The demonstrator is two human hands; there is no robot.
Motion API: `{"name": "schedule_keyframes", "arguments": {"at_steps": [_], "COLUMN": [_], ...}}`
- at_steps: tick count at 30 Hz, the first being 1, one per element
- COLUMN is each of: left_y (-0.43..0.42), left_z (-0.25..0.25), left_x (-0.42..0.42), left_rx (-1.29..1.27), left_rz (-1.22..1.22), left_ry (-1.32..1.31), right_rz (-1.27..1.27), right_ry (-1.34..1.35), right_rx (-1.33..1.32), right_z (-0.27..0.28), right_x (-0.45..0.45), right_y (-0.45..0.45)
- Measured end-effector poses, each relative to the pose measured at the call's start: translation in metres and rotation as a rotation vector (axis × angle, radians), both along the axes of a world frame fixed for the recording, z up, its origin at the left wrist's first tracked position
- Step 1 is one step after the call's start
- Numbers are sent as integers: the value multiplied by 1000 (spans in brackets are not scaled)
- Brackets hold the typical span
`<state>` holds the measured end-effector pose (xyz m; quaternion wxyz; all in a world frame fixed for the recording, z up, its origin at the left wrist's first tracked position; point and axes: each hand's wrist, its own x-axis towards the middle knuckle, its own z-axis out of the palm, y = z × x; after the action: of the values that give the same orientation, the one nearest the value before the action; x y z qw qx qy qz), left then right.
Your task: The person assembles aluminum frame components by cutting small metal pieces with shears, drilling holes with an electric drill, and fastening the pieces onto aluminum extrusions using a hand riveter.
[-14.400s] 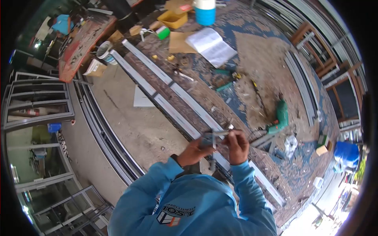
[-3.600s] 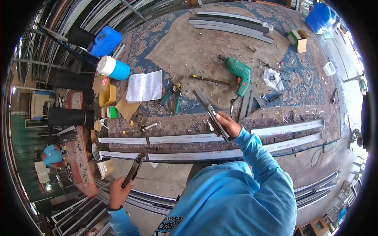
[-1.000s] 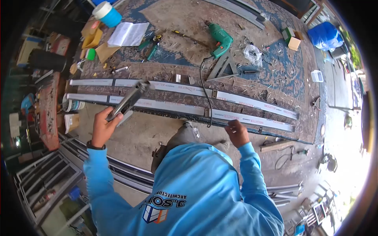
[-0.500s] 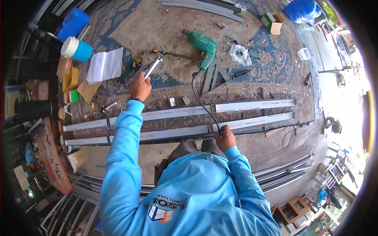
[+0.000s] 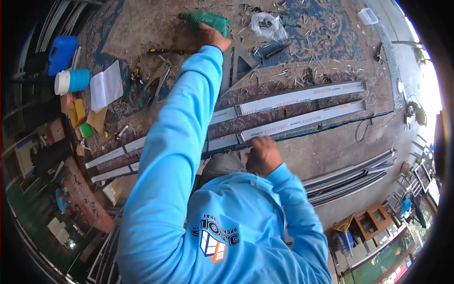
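Observation:
My left hand [image 5: 215, 39] reaches far across the work surface, its fingers wrapped round the handle of a green power drill [image 5: 203, 19]. The drill lies on its side, its chuck pointing left. Close to my body, my right hand [image 5: 265, 155] is curled, beside the near one of two long aluminium bars [image 5: 283, 127] with printed film. It is a little blurred, and what its fingers hold is hidden. A metal set square [image 5: 236, 66] lies by my left wrist, and a hand tool with spread metal handles [image 5: 161, 75] left of my forearm. My sleeve covers part of both bars.
A yellow-handled screwdriver [image 5: 163, 51], a clear plastic bag [image 5: 268, 26] and scattered metal bits lie on the carpeted surface. At the left are an open notebook [image 5: 106, 85], a blue-and-white jug [image 5: 72, 81] and a blue container [image 5: 62, 54]. More metal profiles [image 5: 347, 177] lie low at the right.
My left hand has let go of the metal-handled tool, moved forward and right, and taken hold of the drill. My right hand, earlier on the drill's black cord, stays near my body. The view has turned.

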<state>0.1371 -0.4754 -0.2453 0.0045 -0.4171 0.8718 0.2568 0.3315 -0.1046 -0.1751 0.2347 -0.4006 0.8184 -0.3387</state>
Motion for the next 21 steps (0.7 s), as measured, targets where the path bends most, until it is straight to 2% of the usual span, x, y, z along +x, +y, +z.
{"name": "schedule_keyframes", "arguments": {"at_steps": [2, 4, 5, 6, 7, 8, 9, 10, 11, 12, 14, 16, 19, 21], "left_y": [-17, -64, -68, -92, -81, -72, -64, -57, -45, -28, 8, 18, 40, 57], "left_z": [14, 14, 66, 68, 126, 175, 199, 220, 235, 246, 267, 271, 261, 268], "left_x": [14, 31, 50, 73, 99, 128, 162, 201, 235, 265, 313, 343, 364, 364], "left_rx": [77, -52, 82, 95, 485, 670, 883, 1057, 1199, 1240, 713, 952, 1236, 1140], "left_rz": [-123, -251, -330, -328, -257, -157, -54, 67, 20, 46, 166, 190, 390, 259], "left_ry": [75, 115, 155, 279, 229, 192, 402, 499, 598, 668, 479, 381, 338, 203], "right_rz": [162, 301, 357, 413, 469, 480, 491, 499, 496, 483, 474, 488, 477, 467], "right_ry": [57, 110, 111, 113, 118, 100, 81, 65, 58, 68, 99, 95, 115, 124], "right_rx": [35, -1, -11, -21, -34, -59, -83, -104, -116, -126, -142, -151, -180, -186], "right_z": [-11, -23, -30, -37, -43, -49, -55, -60, -62, -65, -71, -69, -72, -74], "right_x": [-28, -44, -49, -52, -55, -57, -58, -59, -59, -58, -58, -61, -58, -57], "right_y": [4, -7, -11, -16, -21, -24, -25, -25, -24, -23, -22, -21, -24, -21]}}
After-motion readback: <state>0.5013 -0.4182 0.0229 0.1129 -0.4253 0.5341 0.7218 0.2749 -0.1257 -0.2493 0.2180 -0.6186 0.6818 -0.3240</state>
